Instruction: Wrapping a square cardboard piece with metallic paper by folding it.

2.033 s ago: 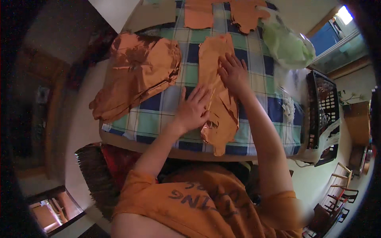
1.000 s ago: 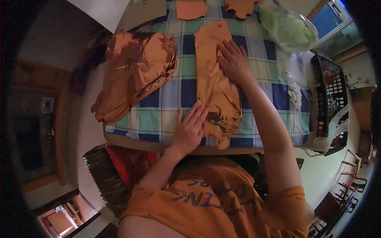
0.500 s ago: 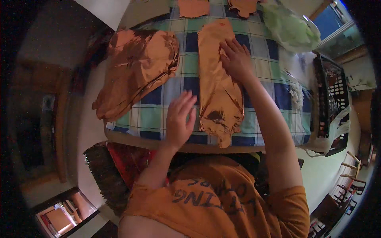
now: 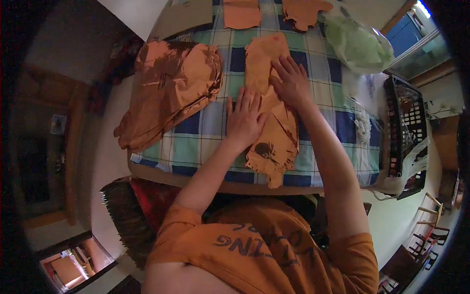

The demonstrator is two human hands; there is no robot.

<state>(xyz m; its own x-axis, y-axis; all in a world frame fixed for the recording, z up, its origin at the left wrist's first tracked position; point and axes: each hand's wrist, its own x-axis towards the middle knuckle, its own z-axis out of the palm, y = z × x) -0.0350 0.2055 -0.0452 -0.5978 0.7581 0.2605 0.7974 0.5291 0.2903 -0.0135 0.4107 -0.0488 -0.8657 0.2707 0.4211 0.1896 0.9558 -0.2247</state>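
Observation:
A flat, deflated copper-coloured foil balloon [image 4: 277,132], folded into a long strip, lies lengthwise in front of me on a checked cloth [image 4: 196,147]. A dark opening or fold shows near its close end, where a short tab points toward me. My left hand [image 4: 245,120] rests on the strip's left edge, fingers stretched out. Farther up, my right hand [image 4: 292,83] lies flat on its right side, fingers extended. Neither hand grips anything. To the left is a larger pile of the same copper foil balloons [image 4: 171,83], wrinkled and unfolded.
Two more copper foil pieces, a squarish one [image 4: 242,13] and an irregular one [image 4: 304,13], lie at the far edge. A cardboard sheet [image 4: 183,18] is at far left. Right are a pale green plastic bag [image 4: 360,46], white string [image 4: 363,126] and a black crate [image 4: 416,117].
My left hand has come in from the left and settled on the folded foil balloon. My right hand stays on its right side. The view has shifted slightly.

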